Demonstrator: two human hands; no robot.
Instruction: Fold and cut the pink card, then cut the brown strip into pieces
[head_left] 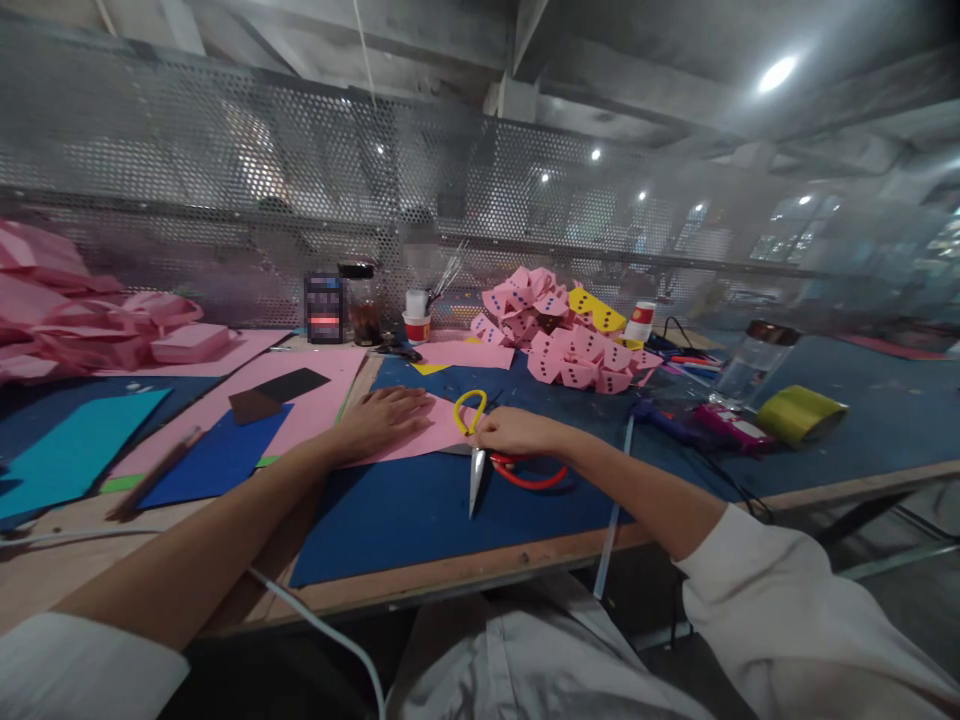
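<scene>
one pair of metal scissors with a yellow loop and a red loop (477, 482): near centre, blades spread, right hand (517, 432) clamped at their middle. one flat pink paper sheet (441, 428): left of the scissors, under the left hand (384, 418), palm down, fingers slightly apart. one dark blue mat (405, 520): beneath, on the wooden surface (450, 577). dotted pink folded-paper pieces (581, 355): heaped, far.

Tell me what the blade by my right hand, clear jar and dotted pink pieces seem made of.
Blade: metal, probably steel, from its silver sheen.
Clear jar: glass or hard plastic, smooth and see-through.
Dotted pink pieces: matte paper or thin foam, holding folds.
</scene>
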